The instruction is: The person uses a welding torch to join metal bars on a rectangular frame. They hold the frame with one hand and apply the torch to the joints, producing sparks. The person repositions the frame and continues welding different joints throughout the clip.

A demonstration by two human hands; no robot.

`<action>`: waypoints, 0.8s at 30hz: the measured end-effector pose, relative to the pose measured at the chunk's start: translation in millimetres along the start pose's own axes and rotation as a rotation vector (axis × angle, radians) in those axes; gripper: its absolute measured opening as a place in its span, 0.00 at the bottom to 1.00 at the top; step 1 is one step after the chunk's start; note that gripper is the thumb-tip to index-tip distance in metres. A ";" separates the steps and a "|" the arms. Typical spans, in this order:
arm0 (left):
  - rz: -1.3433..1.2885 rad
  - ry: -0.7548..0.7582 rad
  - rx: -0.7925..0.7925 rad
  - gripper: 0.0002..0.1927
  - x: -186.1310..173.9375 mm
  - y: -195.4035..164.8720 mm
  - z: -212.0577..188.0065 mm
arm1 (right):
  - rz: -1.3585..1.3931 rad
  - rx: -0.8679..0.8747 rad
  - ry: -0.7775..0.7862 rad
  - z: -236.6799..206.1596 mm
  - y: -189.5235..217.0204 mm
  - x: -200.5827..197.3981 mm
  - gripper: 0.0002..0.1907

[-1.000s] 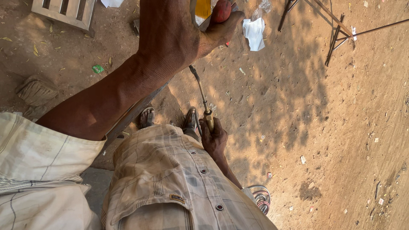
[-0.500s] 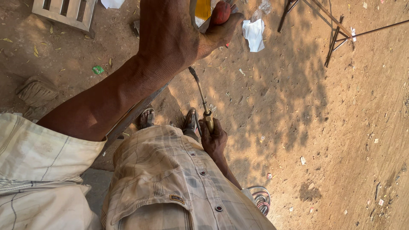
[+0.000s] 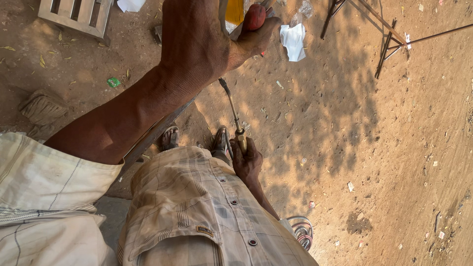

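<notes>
The left hand (image 3: 197, 44), the biggest thing in view, is raised close to the camera with its fingers curled and thumb pressed against a rounded red handle (image 3: 254, 17) near the top edge, above the dusty, littered dirt ground (image 3: 384, 148). Lower down, just past the knee of the worn checked shorts (image 3: 192, 207), the right hand (image 3: 246, 160) is clenched around the brass-coloured grip of a slim metal torch (image 3: 234, 116). Its thin, straight tube runs up and slightly left, tip pointing toward the left hand.
</notes>
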State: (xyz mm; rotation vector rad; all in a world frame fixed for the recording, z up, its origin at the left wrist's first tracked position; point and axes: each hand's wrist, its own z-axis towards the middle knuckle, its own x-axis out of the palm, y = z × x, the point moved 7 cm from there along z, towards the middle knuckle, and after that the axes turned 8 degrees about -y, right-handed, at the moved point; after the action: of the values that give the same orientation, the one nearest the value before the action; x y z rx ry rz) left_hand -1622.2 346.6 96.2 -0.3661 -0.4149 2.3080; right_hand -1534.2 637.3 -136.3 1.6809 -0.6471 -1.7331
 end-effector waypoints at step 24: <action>0.122 -0.006 -0.022 0.26 2.4 4.0 -0.9 | 0.032 0.000 0.008 6.6 7.6 -3.8 0.12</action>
State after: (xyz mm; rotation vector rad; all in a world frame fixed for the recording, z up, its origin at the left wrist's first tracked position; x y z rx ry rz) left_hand -1626.0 345.8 93.4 -0.4048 -0.4318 2.4254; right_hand -1540.1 634.4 -127.8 1.6677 -0.6667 -1.7037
